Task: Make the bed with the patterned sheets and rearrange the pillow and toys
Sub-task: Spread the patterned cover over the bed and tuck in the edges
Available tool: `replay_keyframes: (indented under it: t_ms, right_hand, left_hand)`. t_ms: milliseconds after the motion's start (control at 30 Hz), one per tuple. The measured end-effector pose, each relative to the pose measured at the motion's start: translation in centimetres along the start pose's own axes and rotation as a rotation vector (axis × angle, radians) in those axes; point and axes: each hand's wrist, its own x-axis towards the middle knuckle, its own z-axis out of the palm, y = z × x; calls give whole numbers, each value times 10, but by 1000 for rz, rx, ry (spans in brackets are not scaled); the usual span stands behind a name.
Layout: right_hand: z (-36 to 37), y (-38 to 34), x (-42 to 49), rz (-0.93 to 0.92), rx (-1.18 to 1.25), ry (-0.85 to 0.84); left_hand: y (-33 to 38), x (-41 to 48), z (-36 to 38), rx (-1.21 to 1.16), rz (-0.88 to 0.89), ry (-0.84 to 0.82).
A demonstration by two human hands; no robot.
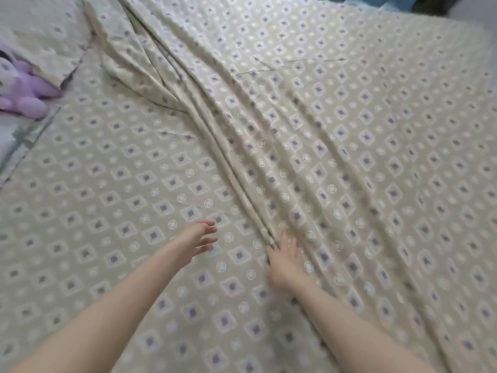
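Left hand (pixel 200 239) hovers loose-fingered over the patterned sheet (pixel 107 184); blurred right hand (pixel 285 261) lies spread on its folds; purple toy (pixel 24 95) at nine o'clock, cut off

No readable txt, labels or nos. anywhere.

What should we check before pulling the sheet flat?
1. Sheet flat: not ok, folds run across the middle.
2. Right hand on the folds' near end: ok.
3. Left hand empty: ok.
4. Toy clear of the folds: ok, at the left edge.
5. Pillow off the sheet: cannot tell.
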Motion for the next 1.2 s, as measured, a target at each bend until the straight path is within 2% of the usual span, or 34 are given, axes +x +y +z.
replay_keyframes:
  t_ms: [100,200,300,500,600,700,867,1033,1200]
  right_hand:
    - [1,5,0,2,-84,71]
    - [-2,16,1,-80,-91,155]
    - [-11,24,4,-101,192,355]
    - [-60,41,8,217,931,500]
    - [-90,75,12,328,1194,674]
    - [-107,106,24,337,1185,760]
    - [-105,136,48,350,1012,740]
    - [-94,144,62,368,976,711]
    - [-97,143,62,375,981,692]
  left_hand:
    - [1,10,9,8,-14,1]
    - [-1,15,21,18,-33,-10]
    - [-3,17,33,25,-41,-17]
    - [-2,29,66,-23,-48,-86]
    - [2,42,99,-115,-20,-169]
    - [12,56,144,-315,4,-275]
    - [37,83,206,-455,68,-373]
    - [45,101,223,-461,133,-281]
    - [39,95,201,-498,155,-218]
